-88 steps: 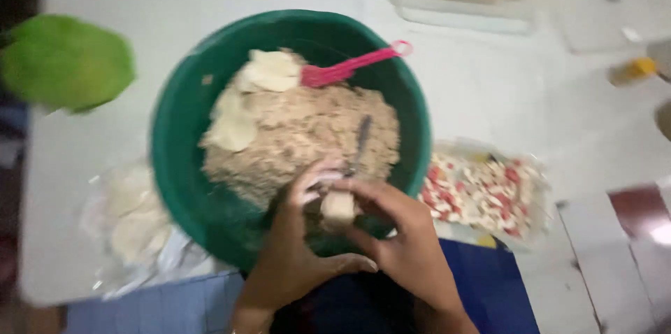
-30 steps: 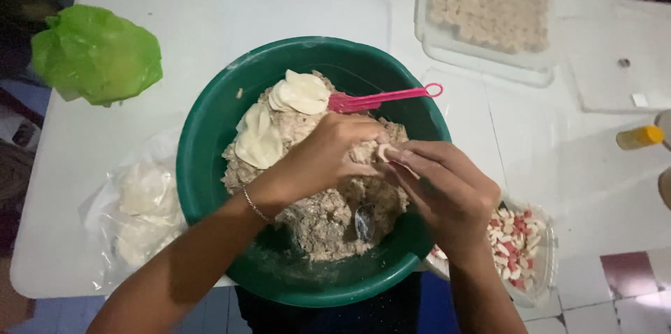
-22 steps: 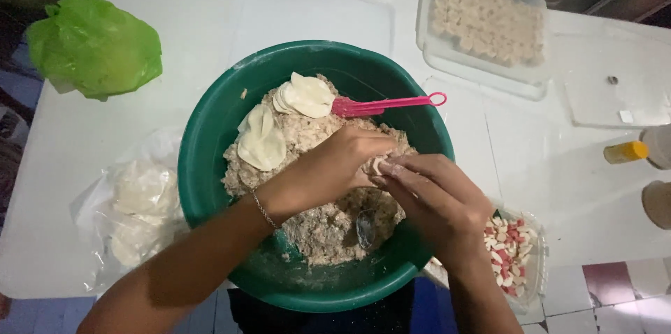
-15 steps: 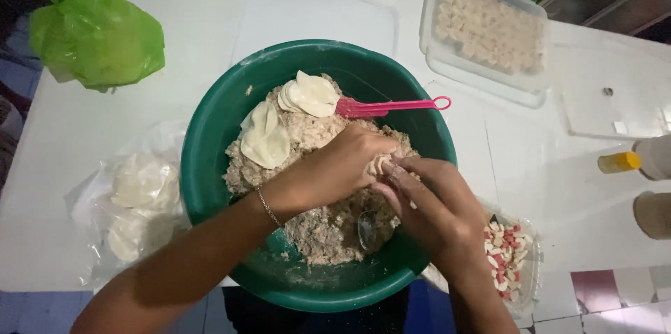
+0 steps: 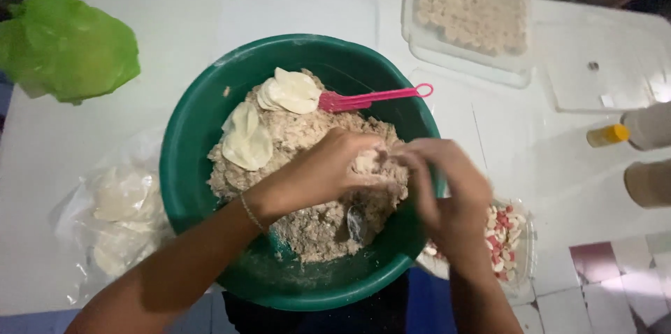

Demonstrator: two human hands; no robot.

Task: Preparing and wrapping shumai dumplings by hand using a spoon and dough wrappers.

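A white desk (image 5: 175, 12) carries a green bowl (image 5: 189, 166) of brown filling (image 5: 314, 138). Over its right side, the left hand (image 5: 328, 169) and right hand (image 5: 447, 190) meet, fingers pressed together around a small pale dumpling (image 5: 368, 161) between them, the left slightly nearer.

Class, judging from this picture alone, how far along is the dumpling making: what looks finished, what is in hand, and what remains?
Done: a clear tray already holds rows of shaped pieces. In hand: the left hand and right hand pinch a small pale piece together over the green bowl. Left: a large mound of filling remains, with loose round wrappers on top and more in the plastic bag.
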